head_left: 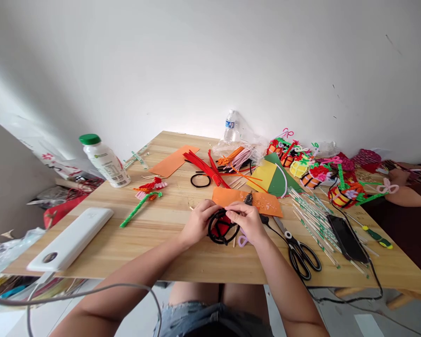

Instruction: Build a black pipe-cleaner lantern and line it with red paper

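My left hand (200,223) and my right hand (247,221) meet over a small round basket frame (224,241) made of black pipe cleaners, with red showing inside. Both hands pinch its far rim, fingertips almost touching. Exactly what lies between the fingertips is too small to make out. Just beyond the hands lies an orange sheet (266,204) with the dark tip of a glue gun (248,198) over it. A lilac pipe-cleaner loop (243,240) shows under my right wrist. Scissors (301,255) with black handles rest to the right.
Red pipe cleaners (203,164) and a black ring (200,179) lie farther back. Wrapped sticks (315,224), a phone (347,238) and a screwdriver (378,237) are at right, near finished baskets (314,177) and another person's arm (409,194). A power bank (72,238) and white bottle (105,161) stand left.
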Tool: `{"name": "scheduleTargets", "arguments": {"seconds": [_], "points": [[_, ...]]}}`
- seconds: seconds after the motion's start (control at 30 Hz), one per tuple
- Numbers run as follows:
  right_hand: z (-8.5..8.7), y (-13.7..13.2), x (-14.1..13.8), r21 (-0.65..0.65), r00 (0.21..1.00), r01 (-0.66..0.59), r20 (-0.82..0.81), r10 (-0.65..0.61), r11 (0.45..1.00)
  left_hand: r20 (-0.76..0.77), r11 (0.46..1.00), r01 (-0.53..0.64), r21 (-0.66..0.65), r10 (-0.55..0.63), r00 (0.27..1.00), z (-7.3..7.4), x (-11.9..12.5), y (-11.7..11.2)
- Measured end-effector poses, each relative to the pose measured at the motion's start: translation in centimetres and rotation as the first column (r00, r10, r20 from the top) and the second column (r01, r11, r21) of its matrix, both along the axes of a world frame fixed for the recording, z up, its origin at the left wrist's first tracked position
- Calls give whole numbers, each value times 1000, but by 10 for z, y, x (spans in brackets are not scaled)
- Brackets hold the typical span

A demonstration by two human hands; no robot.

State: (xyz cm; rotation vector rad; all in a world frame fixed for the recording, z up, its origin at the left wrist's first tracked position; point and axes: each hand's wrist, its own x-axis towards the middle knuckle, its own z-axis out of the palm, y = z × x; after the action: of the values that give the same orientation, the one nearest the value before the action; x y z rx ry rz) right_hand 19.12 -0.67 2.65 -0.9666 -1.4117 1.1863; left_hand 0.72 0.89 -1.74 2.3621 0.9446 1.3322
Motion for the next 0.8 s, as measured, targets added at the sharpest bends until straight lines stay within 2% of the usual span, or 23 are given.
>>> {"name": "scheduleTargets", "arguments": {"seconds": [0.1, 0.2, 0.4, 0.53, 0.7, 0.8], "points": [[-2, 2, 1, -138, 994, -55, -106, 40, 989, -12, 1000, 19, 16, -19, 1000, 1, 1, 0], [-2, 3, 2, -196, 992, -71, -115, 49, 978, -20, 999, 38, 30, -38, 999, 1, 1, -1], [5, -2, -2, -193, 1000, 14, 8, -13, 981, -28, 998, 62, 22, -61, 998, -2, 1, -1], [12, -8, -6, -134, 996, 17, 86, -5, 991, -61, 999, 41, 24, -40, 997, -3, 0, -1], [18, -12, -7, -193, 989, 17, 148, 13, 981, -85, 996, 64, 63, -59, 995, -2, 3, -2], [17, -13, -6, -184, 983, 21, 182, 13, 983, -68, 995, 62, 79, -57, 996, -3, 4, -1]]}}
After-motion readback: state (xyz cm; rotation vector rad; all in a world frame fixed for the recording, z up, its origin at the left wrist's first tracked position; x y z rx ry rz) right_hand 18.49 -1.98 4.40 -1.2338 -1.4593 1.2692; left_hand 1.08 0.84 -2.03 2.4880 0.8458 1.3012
